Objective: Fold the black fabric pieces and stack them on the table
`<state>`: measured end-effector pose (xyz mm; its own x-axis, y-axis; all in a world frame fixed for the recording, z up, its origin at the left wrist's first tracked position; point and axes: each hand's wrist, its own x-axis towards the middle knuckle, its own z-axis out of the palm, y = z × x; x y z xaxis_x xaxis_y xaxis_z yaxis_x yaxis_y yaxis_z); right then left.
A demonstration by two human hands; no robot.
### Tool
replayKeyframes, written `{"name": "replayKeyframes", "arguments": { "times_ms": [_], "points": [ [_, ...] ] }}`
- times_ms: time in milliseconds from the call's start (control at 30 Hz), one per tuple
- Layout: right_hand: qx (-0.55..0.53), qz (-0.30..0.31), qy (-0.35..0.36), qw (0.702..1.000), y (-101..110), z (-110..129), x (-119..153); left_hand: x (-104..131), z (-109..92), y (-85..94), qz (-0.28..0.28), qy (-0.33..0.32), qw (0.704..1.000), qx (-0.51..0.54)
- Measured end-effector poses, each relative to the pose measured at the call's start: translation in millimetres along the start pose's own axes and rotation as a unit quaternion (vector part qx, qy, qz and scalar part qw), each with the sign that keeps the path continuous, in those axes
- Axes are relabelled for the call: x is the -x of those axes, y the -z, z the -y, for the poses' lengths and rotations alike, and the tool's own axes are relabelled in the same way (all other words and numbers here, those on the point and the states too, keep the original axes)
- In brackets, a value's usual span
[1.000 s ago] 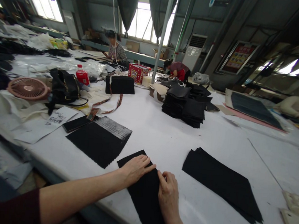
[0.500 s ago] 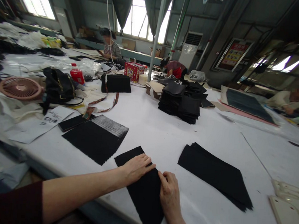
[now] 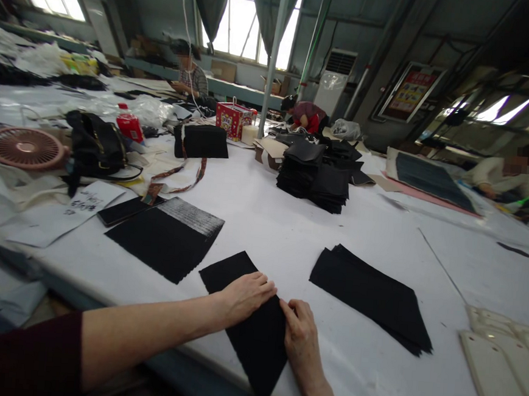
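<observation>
A black rectangular piece of fabric (image 3: pixel 256 353) lies in front of me, its near corner by the table's front edge. My left hand (image 3: pixel 248 295) rests flat on its upper part, fingers stretched towards the right edge. Along that same edge, my right hand (image 3: pixel 302 336) has its fingers curled, with the fingertips gripping the fabric's border close to the left fingertips. To the left lies a stack of black pieces (image 3: pixel 151 244) with a greyish-white striped band (image 3: pixel 192 215) along its far side. Another fanned stack of black pieces (image 3: pixel 371 298) is on the right.
A tall pile of black pieces (image 3: pixel 312 171) stands farther back near a pole (image 3: pixel 273 58). On the left are a pink fan (image 3: pixel 25 147), a black bag (image 3: pixel 97 145), a phone (image 3: pixel 126 210) and a paper sheet (image 3: pixel 68 213). Beige panels (image 3: pixel 493 368) lie at right. Other people sit beyond.
My left hand has slid slightly right, its fingers now closer together at the fabric's edge. My right hand stays at that edge. The whole view has shifted a little.
</observation>
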<state>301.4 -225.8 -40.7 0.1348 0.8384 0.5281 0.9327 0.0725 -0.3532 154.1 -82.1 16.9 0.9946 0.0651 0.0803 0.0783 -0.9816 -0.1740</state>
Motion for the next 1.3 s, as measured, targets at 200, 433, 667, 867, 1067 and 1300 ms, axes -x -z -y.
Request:
{"name": "replayKeyframes", "arguments": {
  "times_ms": [200,433,667,867,1067,1300],
  "points": [
    [-0.02,0.01,0.001,1.0,6,-4,4,-1,-10,1.9,0.006,0.01,1.0,0.008],
    [-0.012,0.028,0.011,0.999,15,-9,12,-7,-23,-8.7,-0.019,-0.009,0.999,-0.026],
    [-0.008,0.026,0.016,1.0,23,-7,16,-6,-32,-1.6,-0.007,0.003,1.0,-0.01],
    [0.004,0.031,0.013,0.999,30,-6,20,-11,-40,-2.0,-0.019,0.0,0.999,-0.027],
    [0.009,0.043,0.015,0.999,33,-7,24,-13,-42,-4.6,-0.008,-0.005,1.0,0.006],
    [0.038,0.03,0.02,0.999,36,-3,25,-11,-47,0.4,-0.011,-0.003,1.0,-0.007]
  ]
}}
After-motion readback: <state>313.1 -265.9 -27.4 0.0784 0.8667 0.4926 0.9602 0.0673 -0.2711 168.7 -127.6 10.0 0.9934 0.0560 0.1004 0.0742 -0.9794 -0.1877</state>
